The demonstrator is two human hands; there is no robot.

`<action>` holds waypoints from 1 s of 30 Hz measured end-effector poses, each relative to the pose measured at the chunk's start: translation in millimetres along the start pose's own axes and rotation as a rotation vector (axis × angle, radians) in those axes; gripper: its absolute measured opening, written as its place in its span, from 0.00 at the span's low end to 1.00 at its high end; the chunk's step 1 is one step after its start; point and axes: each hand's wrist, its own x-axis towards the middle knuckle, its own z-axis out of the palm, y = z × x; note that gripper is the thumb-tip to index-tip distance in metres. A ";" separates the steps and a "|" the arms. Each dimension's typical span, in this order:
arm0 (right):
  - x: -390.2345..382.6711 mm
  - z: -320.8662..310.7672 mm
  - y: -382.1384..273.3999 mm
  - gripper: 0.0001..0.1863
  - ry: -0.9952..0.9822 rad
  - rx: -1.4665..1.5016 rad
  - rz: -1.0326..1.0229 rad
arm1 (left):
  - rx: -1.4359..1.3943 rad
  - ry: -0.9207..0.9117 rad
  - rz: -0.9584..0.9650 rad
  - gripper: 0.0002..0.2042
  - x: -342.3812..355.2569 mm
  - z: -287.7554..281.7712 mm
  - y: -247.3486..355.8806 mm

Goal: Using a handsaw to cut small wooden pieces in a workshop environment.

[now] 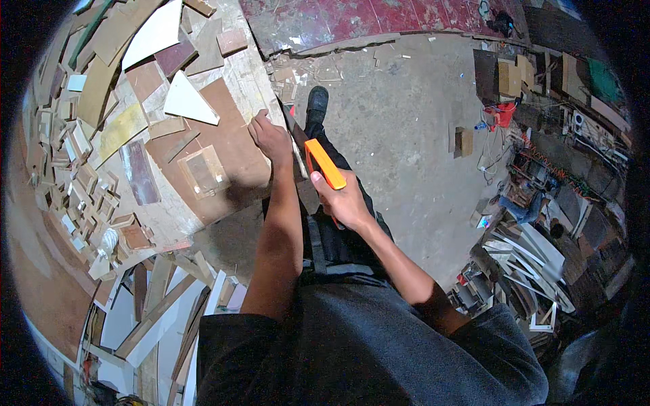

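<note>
My right hand (343, 199) is wrapped round the orange handle of a hand saw (328, 167). The saw's dark blade runs away from me, beside the edge of the worktable (254, 51). My left hand (272, 141) is at that edge, left of the blade, with its fingers curled in. What those fingers grip, if anything, is hidden. Under and beside the left hand lies a brown board (233, 145). A small square wooden piece (203, 172) and a white triangular offcut (191, 100) rest on it.
Many wood offcuts (88, 179) crowd the table's left side. Boards and strips (162, 318) lean below it at lower left. On the right, past the concrete floor (426, 128), white strips (531, 260) and clutter are piled. My shoe (317, 101) is beside the table.
</note>
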 end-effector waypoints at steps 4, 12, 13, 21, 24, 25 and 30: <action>-2.1 -2.3 -3.4 0.18 0.028 0.024 0.038 | -0.004 -0.043 -0.043 0.15 -0.5 -1.3 5.2; 5.1 2.0 -3.5 0.18 0.004 0.094 0.076 | 0.037 -0.027 -0.027 0.16 0.8 -2.0 4.1; 10.3 2.9 -4.3 0.18 0.001 0.094 0.074 | 0.038 -0.024 -0.027 0.16 0.7 -0.8 3.0; -6.8 3.7 -6.9 0.17 0.002 0.119 0.041 | 0.049 -0.055 -0.034 0.15 2.3 -4.4 5.8; -11.5 1.0 2.3 0.17 -0.001 0.097 0.036 | 0.034 -0.040 -0.010 0.16 1.9 -4.1 9.0; -11.7 3.9 0.3 0.17 -0.016 0.149 0.095 | 0.047 -0.019 0.011 0.15 0.2 -3.2 4.6; -8.6 21.7 30.8 0.18 -0.056 -0.056 -0.142 | 0.083 -0.018 0.012 0.15 0.1 10.6 -6.0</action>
